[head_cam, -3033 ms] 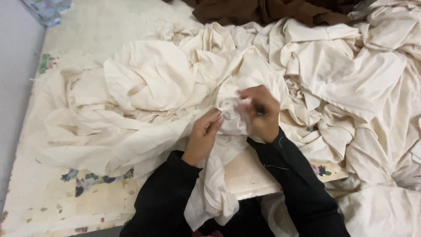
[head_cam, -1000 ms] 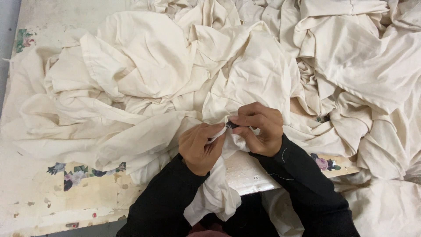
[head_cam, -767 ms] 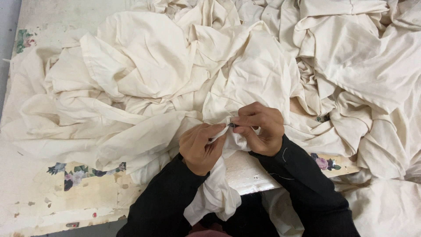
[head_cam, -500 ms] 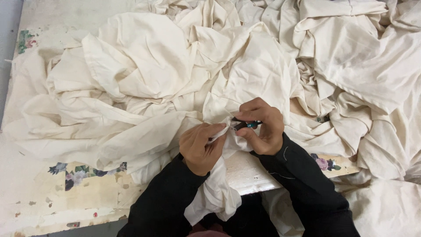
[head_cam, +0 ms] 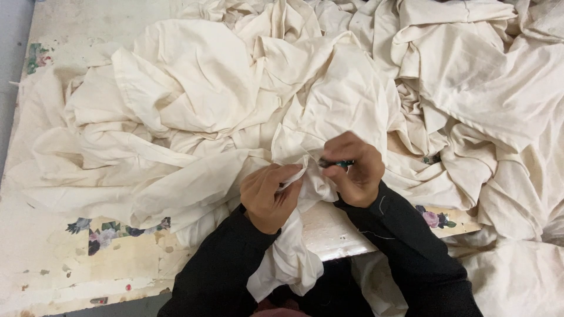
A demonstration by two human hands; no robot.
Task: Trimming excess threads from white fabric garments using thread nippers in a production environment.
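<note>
Hanging off the near edge of the tabletop, a fold of cream cloth drops between two black sleeves. Just above it the left hand has its grip closed on a pinch of that cloth, and the right hand has its grip closed around a small dark tool — its tip points at the pinched fold, the two hands nearly touching. The tabletop is worn and off-white, with faded flower prints at its near edge and left corner. Farther back the cloth heaps in crumpled folds across the whole surface; a grey strip of floor runs along the left. Against half a second ago, hands and cloth sit almost unchanged — the view has only drifted slightly.
</note>
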